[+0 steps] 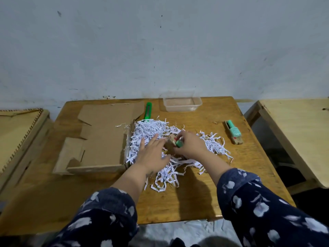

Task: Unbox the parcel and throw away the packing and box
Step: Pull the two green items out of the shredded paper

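Wooden table [178,202]: clear tub [182,104] holds nothing; shredded paper [149,131] spills from box [105,136].

Opened cardboard box [105,139] lies flat on wooden table [187,202], shredded paper [151,129] heaped just right of it. Left hand [152,151] spread flat on shreds. Right hand [189,144] pinches small green-capped item [178,143]. Green knife [148,111], clear tub [182,103], green-capped bottle [233,131] nearby.
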A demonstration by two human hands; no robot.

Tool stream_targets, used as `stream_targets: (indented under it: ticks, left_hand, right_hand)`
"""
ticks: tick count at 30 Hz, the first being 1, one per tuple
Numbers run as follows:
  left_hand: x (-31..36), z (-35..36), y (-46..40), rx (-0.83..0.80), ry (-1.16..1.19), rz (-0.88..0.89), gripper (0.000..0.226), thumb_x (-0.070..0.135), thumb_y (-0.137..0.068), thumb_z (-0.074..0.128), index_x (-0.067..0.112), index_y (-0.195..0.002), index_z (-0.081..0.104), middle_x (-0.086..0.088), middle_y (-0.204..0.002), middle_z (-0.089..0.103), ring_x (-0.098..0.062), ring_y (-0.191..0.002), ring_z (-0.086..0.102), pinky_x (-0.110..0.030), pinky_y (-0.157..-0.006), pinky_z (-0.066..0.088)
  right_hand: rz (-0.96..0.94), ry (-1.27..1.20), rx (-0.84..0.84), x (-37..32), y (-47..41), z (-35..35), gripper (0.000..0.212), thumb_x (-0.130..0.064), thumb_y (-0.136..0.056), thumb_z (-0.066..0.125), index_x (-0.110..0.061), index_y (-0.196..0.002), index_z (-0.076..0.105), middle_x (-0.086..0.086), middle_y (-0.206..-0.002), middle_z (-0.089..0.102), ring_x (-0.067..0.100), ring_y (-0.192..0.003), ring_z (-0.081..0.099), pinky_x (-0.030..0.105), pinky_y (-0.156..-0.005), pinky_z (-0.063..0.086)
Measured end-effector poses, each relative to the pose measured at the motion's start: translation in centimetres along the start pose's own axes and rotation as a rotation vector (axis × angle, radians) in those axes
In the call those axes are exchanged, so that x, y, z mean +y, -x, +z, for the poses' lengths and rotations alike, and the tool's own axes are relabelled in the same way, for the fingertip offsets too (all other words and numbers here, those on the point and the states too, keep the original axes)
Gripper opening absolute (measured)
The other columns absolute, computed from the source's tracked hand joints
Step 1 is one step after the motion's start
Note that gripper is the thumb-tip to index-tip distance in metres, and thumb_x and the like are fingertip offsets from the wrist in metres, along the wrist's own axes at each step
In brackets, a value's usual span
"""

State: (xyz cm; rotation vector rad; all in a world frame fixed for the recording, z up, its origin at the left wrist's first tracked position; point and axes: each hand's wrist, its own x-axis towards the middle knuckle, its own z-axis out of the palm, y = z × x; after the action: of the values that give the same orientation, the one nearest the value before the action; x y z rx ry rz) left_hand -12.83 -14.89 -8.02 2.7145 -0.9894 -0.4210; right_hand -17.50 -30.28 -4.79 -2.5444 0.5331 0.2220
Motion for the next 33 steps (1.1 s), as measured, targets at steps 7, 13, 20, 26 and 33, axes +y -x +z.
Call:
stream_targets:
  ticks: [7,13,20,26,33]
  left_hand:
    - [3.1,-2.4,-1.6,0.464,0.21,-0.001,0.079,0.054,-0.086,0.053,0.027,-0.151,0.019,0.006,-0.157,0.025,-0.015,-0.146,0.017,-0.043,-0.12,-0.001]
    - [5.2,-3.9,-2.3,0.358,0.318,-0.159,0.045,0.047,-0.089,0.058,0.026,-0.129,0.052,0.002,-0.121,0.066,-0.017,-0.119,0.053,-0.045,-0.117,0.016]
    - [4.7,-3.6,-2.1,0.278,0.542,-0.145,0.046,0.046,-0.085,0.067,0.033,-0.127,0.053,0.009,-0.101,0.071,-0.014,-0.085,0.068,-0.033,-0.068,0.054]
    - [4.2,-3.2,-1.9,0.138,0.78,-0.132,0.054,0.025,-0.09,0.066,0.024,-0.139,0.045,0.0,-0.126,0.063,-0.017,-0.109,0.065,-0.042,-0.095,0.051]
    - [2.9,-2.5,-1.8,0.073,0.803,-0.144,0.061,0.018,-0.088,0.068,0.028,-0.142,0.043,0.001,-0.134,0.06,-0.017,-0.121,0.057,-0.045,-0.104,0.045]
  right_hand:
    - [0.045,-0.437,0.242,-1.7,0.3,-4.4,0.038,-0.024,-0.073,0.078,-0.023,-0.104,0.056,0.002,-0.113,0.034,0.019,-0.097,0.044,0.023,-0.076,0.037]
    - [0.025,-0.566,0.304,-2.3,0.3,-5.3,0.029,-0.027,-0.074,0.078,-0.022,-0.094,0.058,-0.001,-0.114,0.047,0.014,-0.102,0.047,0.022,-0.08,0.034]
    - [-0.012,-0.65,0.252,-2.0,-0.2,-5.8,0.037,-0.033,-0.087,0.064,-0.019,-0.121,0.06,0.001,-0.114,0.067,0.016,-0.098,0.064,0.032,-0.085,0.051]
    - [0.092,-0.857,0.031,-1.5,-0.7,-7.5,0.004,-0.017,-0.08,0.072,-0.016,-0.084,0.069,-0.004,-0.081,0.069,0.012,-0.073,0.058,0.023,-0.068,0.05]
    - [0.187,-0.769,-0.209,-1.0,-1.0,-8.4,0.008,-0.013,-0.088,0.06,-0.012,-0.082,0.065,0.001,-0.078,0.064,0.012,-0.07,0.055,0.023,-0.067,0.044]
